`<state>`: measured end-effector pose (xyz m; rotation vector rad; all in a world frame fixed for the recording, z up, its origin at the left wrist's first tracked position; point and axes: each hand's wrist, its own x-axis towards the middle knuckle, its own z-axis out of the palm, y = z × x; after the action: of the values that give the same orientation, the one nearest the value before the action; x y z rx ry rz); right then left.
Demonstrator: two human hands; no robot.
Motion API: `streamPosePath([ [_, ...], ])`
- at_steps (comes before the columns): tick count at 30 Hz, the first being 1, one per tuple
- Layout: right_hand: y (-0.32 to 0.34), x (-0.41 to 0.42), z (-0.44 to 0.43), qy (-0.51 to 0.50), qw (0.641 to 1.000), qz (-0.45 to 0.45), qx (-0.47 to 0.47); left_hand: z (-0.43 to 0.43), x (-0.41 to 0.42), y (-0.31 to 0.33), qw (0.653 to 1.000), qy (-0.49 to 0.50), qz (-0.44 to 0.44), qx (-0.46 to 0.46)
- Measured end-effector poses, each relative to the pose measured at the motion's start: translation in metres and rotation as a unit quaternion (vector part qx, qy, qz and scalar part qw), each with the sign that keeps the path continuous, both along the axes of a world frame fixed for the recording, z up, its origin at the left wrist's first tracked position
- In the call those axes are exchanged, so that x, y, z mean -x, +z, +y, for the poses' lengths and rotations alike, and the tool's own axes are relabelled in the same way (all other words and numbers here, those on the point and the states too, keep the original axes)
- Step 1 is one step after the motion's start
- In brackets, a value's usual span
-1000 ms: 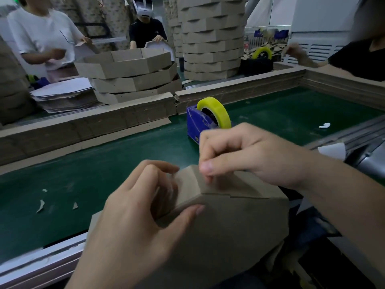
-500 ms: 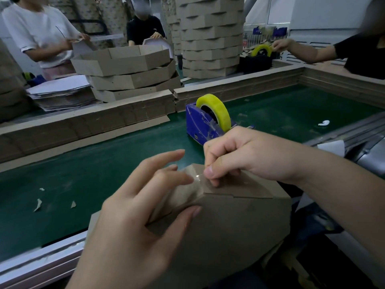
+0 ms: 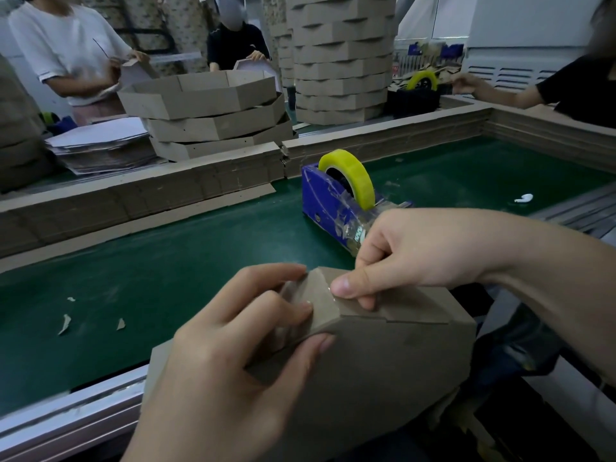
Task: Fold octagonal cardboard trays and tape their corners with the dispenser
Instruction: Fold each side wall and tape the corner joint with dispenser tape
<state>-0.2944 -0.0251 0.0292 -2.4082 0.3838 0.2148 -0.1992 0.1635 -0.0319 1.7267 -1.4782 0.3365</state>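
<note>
surface: green table (image 3: 200, 261) | tape dispenser (image 3: 325, 203) (yellow roll (image 3: 355, 176)) | cardboard scraps (image 3: 64, 324) left | white scrap (image 3: 524, 197) right

We see matt brown cardboard in the tray (image 3: 383, 361) near us, its face dull and faintly fibrous. A strip of clear tape (image 3: 334, 301) shines glossy at its corner. Farther off, the dispenser (image 3: 316, 201) is shiny blue plastic patched with wrinkled clear film, and its tape roll (image 3: 358, 176) is glossy yellow. The table top (image 3: 166, 261) looks matt green; we cannot tell cloth from rubber. Its near rail (image 3: 66, 418) is smooth, pale metal. Far left, the stacked trays (image 3: 206, 118) are the same dull cardboard, beside pale, smooth-faced sheets (image 3: 100, 135).
</note>
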Motion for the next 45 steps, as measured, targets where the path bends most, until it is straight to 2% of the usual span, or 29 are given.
streamPosePath([
  [5,-0.008,0.001,-0.009,-0.023,0.996,0.058,0.071,0.001,-0.003,0.001,1.000,0.009,0.014,0.002],
  [6,-0.007,0.002,-0.012,-0.016,0.997,0.039,0.069,0.001,-0.002,0.001,1.000,0.006,0.009,0.002],
  [8,-0.005,0.000,-0.017,-0.009,0.998,-0.053,0.042,0.000,-0.001,0.002,1.000,0.003,0.007,0.007],
  [10,-0.005,-0.002,-0.016,-0.003,0.993,-0.114,-0.031,-0.001,0.000,0.003,1.000,0.000,0.016,0.014],
  [13,-0.014,-0.009,-0.008,0.029,0.978,-0.089,-0.186,-0.002,0.002,0.004,1.000,-0.005,0.014,0.020],
  [16,-0.022,-0.015,-0.004,0.020,0.934,-0.080,-0.347,-0.002,0.003,0.005,1.000,-0.008,0.010,0.022],
  [19,-0.027,-0.017,-0.002,-0.005,0.907,-0.103,-0.409,0.000,0.001,0.005,1.000,-0.004,0.015,0.026],
  [21,-0.029,-0.017,-0.002,0.004,0.901,-0.105,-0.421,0.001,0.000,0.005,1.000,-0.007,0.013,0.026],
  [27,-0.031,-0.007,-0.025,0.105,0.943,-0.023,-0.315,-0.001,-0.006,-0.002,1.000,-0.010,0.007,-0.006],
  [33,-0.043,-0.003,-0.055,0.140,0.910,0.042,-0.388,0.000,-0.005,-0.001,1.000,-0.021,-0.001,-0.009],
  [35,-0.039,0.002,-0.065,0.133,0.921,-0.003,-0.365,0.003,-0.005,-0.002,1.000,-0.018,-0.004,-0.021],
  [36,-0.036,0.004,-0.071,0.108,0.928,-0.063,-0.350,0.003,-0.005,-0.003,0.999,-0.017,-0.010,-0.027],
  [38,-0.031,0.005,-0.085,-0.015,0.922,-0.214,-0.323,0.004,-0.006,-0.002,0.999,-0.017,-0.014,-0.038],
  [39,-0.031,0.003,-0.094,-0.098,0.915,-0.275,-0.280,0.003,-0.005,-0.003,0.999,-0.017,-0.014,-0.041],
  [40,-0.033,-0.001,-0.102,-0.185,0.913,-0.308,-0.193,0.002,-0.005,-0.003,0.999,-0.014,-0.016,-0.046],
  [42,-0.041,-0.009,-0.114,-0.305,0.919,-0.251,-0.004,0.001,-0.004,-0.001,0.998,-0.006,-0.023,-0.051],
  [43,-0.047,-0.012,-0.117,-0.322,0.925,-0.199,0.024,0.000,-0.003,0.000,0.999,-0.004,-0.022,-0.049],
  [45,-0.054,-0.014,-0.118,-0.324,0.935,-0.145,-0.019,-0.002,-0.002,0.002,0.999,-0.001,-0.021,-0.041],
])
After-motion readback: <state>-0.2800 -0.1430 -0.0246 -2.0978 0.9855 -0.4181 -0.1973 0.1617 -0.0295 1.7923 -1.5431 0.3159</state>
